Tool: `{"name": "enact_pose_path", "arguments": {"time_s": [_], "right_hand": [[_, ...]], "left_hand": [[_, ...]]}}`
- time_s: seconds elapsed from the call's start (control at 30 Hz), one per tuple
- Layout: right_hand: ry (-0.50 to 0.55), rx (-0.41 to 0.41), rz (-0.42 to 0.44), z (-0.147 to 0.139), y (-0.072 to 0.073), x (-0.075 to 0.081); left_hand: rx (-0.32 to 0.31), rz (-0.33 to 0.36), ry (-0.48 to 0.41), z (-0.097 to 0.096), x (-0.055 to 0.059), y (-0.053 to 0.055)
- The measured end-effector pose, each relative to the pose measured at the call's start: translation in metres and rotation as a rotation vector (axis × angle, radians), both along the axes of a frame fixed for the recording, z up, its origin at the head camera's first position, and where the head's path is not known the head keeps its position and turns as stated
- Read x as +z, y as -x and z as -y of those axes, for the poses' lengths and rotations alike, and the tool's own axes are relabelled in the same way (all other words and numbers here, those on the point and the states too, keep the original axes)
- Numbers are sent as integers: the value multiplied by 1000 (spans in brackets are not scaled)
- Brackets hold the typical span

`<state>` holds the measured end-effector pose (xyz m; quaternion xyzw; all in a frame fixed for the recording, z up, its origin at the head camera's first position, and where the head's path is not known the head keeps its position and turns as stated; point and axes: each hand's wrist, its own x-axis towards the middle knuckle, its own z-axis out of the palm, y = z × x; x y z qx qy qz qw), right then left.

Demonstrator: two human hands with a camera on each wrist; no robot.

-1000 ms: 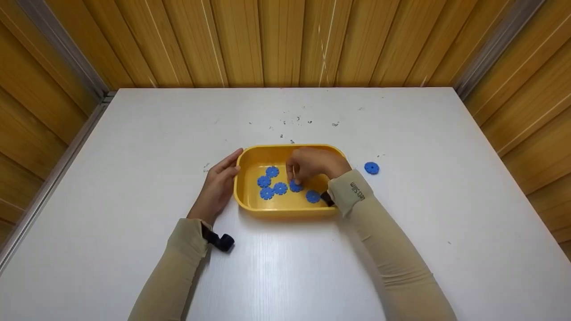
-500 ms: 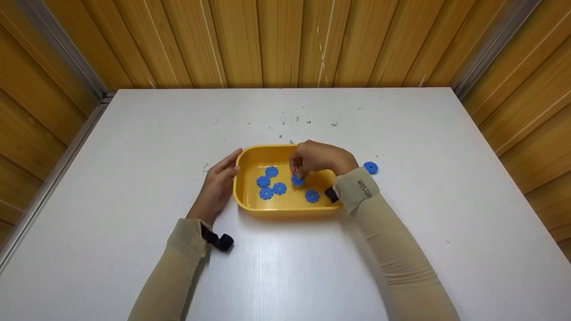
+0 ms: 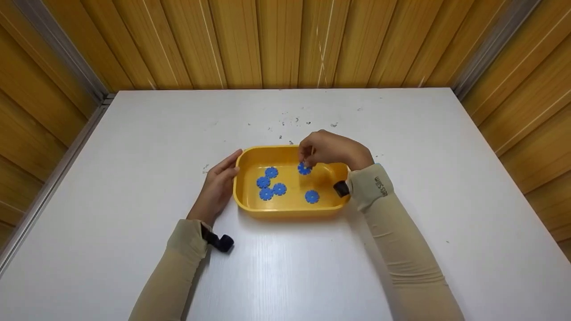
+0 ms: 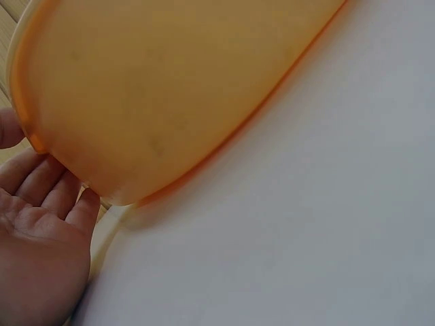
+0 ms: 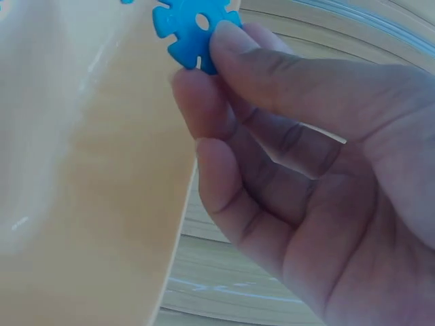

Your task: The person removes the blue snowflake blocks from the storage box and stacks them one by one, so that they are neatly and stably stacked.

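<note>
My right hand (image 3: 335, 148) pinches a blue notched building disc (image 3: 304, 168) between thumb and fingertips, over the back right part of a yellow plastic tray (image 3: 292, 213). In the right wrist view the disc (image 5: 187, 42) shows a round centre hole and slots around its edge. Several more such discs lie on the tray floor: a cluster with one disc (image 3: 279, 189) on the left side, and a single disc (image 3: 312, 196) nearer the front right. My left hand (image 3: 217, 186) rests against the tray's left end, fingers extended, thumb at the rim; the left wrist view shows its fingertips touching the outer wall (image 4: 156, 102).
The tray stands on a white table (image 3: 147, 178) with small dark marks behind it. Wood-patterned panels (image 3: 281, 44) rise at the back and both sides. A black wrist camera (image 3: 342, 188) on the right wrist hangs over the tray's right end.
My right hand has lifted the pinched disc and moved back and to the right. Its wrist now covers a loose disc on the table that showed earlier. The left hand stays still.
</note>
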<state>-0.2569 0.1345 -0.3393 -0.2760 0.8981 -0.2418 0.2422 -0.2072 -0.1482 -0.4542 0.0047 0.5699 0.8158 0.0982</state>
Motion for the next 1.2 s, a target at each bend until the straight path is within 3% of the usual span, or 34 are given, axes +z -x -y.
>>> {"name": "enact_pose_path", "arguments": {"time_s": [0.17, 0.63, 1.0, 1.2], "right_hand": [[12, 1, -44, -8, 0, 2], [95, -97, -112, -42, -3, 2], [143, -182, -151, -66, -7, -6], [174, -267, -146, -81, -10, -9]], "left_hand": [[-5, -2, 1, 0, 0, 0], [-6, -14, -11, 2, 0, 0], [-7, -16, -3, 3, 0, -2], [-15, -18, 0, 3, 0, -3]]}}
